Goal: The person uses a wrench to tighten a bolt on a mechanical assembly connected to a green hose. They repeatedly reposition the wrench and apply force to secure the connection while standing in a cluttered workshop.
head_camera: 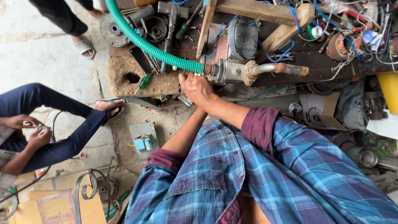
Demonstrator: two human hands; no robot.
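Work in hand: the person's hands are at the spot where the green hose [155,49] meets the metal pump pipe [232,71].
Done so far: the end of the green hose already sits right up against the pump pipe, so the two look joined. I cannot tell how tight the join is.
Left to do: it looks like the join is being fixed or checked, so I think the job is in the middle, not at the end.
Right hand: the right hand [198,89] is curled over the join, its grip closed around the hose end.
Left hand: only the bare left arm shows. It runs up under the right hand, and the hand is hidden, so I cannot tell whether its grip is open or closed.
Where the hose is: it lies on the messy surface [323,62], coming down from the top in a long bend.
How the hose looks: bright green, ribbed, bendy and clean.
How the pipe looks: grey, old and rusty, with a bent tube [282,67] sticking out to the right.
Nearby: a green screwdriver [143,82] lies just left of the hands.
Other people: a person in dark blue trousers [49,124] sits to the left, busy with their own hands.
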